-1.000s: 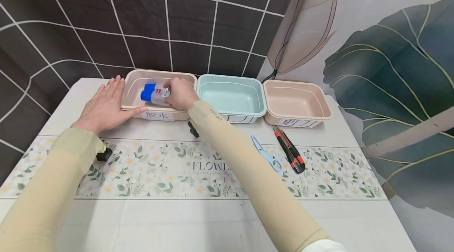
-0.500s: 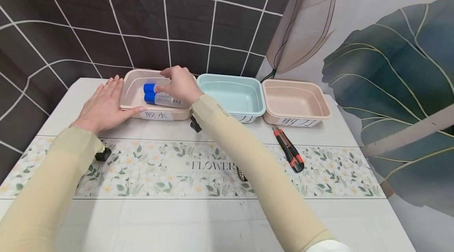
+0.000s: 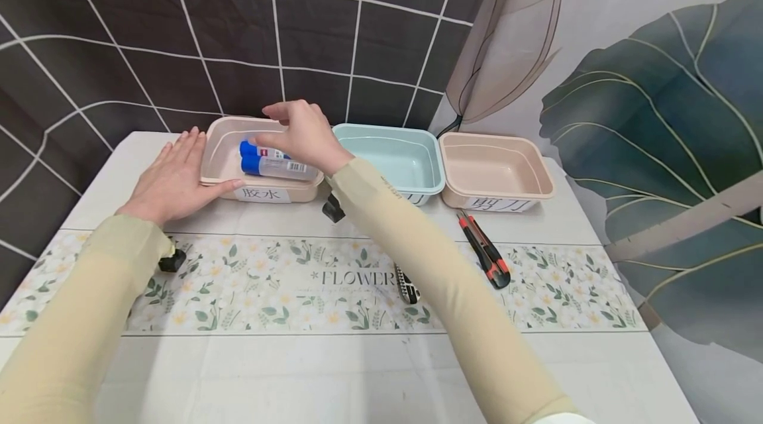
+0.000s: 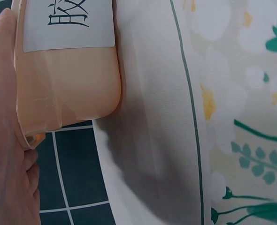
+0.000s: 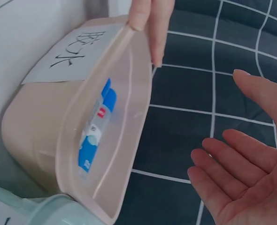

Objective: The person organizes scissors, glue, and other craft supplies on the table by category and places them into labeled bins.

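Two clear glue bottles with blue caps lie side by side in the left pink bin, whose white label reads 胶水. My left hand rests against this bin's left end with fingers straight and thumb along the front rim. In the left wrist view, my left hand touches the rim of the bin. Above the bin's right part hovers my right hand, fingers spread and holding nothing. The right wrist view has my right hand apart from the bin, its palm showing.
A light blue bin and another pink bin stand to the right in the row. In front lie a red and black utility knife and a black patterned item, partly under my right sleeve. A dark gridded cloth hangs behind.
My right hand has let go of a glue bottle and risen up and slightly right. Light blue scissors are now hidden by the right arm, which uncovers the black patterned item. Left hand stays put.
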`<state>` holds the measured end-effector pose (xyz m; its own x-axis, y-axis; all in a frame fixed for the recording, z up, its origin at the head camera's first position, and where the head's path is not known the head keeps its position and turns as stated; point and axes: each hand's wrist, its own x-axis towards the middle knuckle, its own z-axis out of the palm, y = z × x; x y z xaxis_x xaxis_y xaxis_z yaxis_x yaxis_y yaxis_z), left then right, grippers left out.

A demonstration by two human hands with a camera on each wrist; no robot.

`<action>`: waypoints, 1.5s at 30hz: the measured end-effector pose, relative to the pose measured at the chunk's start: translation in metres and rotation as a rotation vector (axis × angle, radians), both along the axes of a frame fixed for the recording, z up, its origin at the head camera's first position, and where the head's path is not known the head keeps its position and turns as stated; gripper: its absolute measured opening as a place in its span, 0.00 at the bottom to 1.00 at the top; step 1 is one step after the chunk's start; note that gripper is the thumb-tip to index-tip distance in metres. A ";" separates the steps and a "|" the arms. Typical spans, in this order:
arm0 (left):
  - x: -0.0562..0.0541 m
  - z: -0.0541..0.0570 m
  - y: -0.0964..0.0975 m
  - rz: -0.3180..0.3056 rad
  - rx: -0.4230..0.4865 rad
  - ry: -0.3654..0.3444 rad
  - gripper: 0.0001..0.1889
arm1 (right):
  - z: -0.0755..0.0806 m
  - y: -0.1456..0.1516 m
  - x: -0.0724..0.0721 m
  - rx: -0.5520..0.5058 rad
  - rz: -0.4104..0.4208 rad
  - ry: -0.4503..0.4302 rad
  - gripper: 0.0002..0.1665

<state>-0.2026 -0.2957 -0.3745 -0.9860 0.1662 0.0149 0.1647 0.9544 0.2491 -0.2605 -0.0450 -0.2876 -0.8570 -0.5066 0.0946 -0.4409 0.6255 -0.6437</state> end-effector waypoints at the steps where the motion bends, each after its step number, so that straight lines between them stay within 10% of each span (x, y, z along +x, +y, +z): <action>1: 0.000 0.000 0.000 0.000 0.000 0.001 0.62 | 0.001 0.001 0.001 -0.003 0.001 0.001 0.35; 45: -0.001 -0.002 -0.001 -0.005 0.005 0.017 0.61 | 0.002 0.084 0.041 -0.211 0.126 0.057 0.39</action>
